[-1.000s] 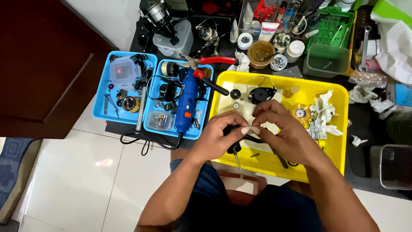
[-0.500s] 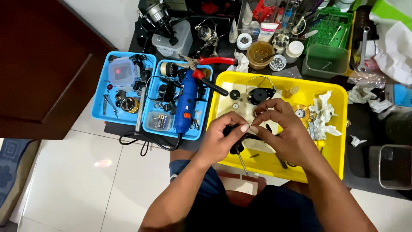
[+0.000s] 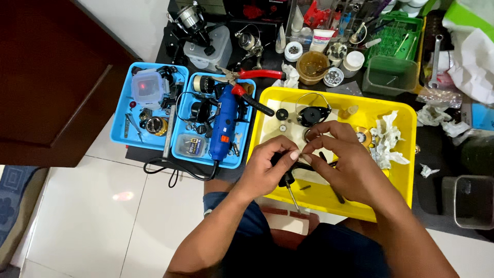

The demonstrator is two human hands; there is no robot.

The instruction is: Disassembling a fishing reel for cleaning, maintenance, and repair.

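Both hands met over the yellow tray (image 3: 401,170): left hand (image 3: 265,172) gripped a black screwdriver (image 3: 285,180), right hand (image 3: 345,162) pinched something too small to tell. Blue tray (image 3: 180,152) held a blue rotary tool (image 3: 224,123).

We had both bare forearms reaching up from the bottom edge, converging toward the middle. Our left hand (image 3: 265,167) was curled, knuckles up, thumb and forefinger pinched together at the tips. Our right hand (image 3: 342,162) arched beside it, fingers bent and spread, its fingertips (image 3: 307,157) meeting the left hand's pinch. The two hands touched, wrists angled inward, elbows wide apart.
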